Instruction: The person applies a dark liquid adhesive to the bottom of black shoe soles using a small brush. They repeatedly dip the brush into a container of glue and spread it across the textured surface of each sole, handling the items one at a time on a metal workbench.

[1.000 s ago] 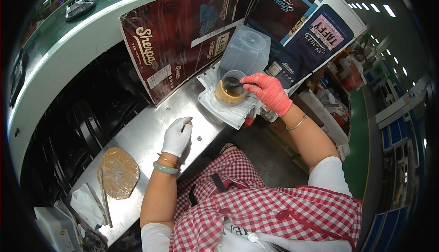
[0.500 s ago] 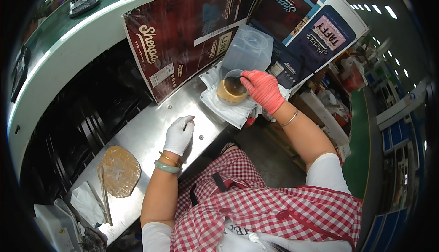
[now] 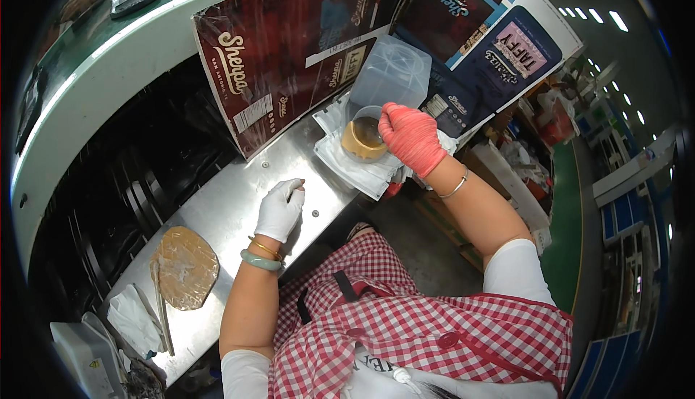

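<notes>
My right hand [image 3: 413, 138], in a coral-red knitted glove, is closed at the right rim of a small clear cup [image 3: 360, 154]. A tan band wraps the cup, and its inside looks dark. Whatever the fingers pinch is hidden by the glove. The cup stands on white plastic packets [image 3: 346, 170], just in front of a translucent plastic tub [image 3: 393, 73]. My left hand [image 3: 280, 209], in a white glove with a bare fingertip showing, rests closed over the metal bench [image 3: 242, 189]. Its curled fingers hide anything they may hold.
Printed cardboard panels, one dark red [image 3: 268, 59] and one blue [image 3: 499, 59], stand behind the tub. A round tape-covered brown disc [image 3: 187, 267], a thin stick [image 3: 161, 305] and a crumpled white cloth [image 3: 135, 319] lie at the left. A pale curved rail [image 3: 108, 73] runs beyond.
My right hand has drawn into a tighter, more upright grip at the cup's rim. The left hand keeps its place on the bench; the whole view has shifted slightly.
</notes>
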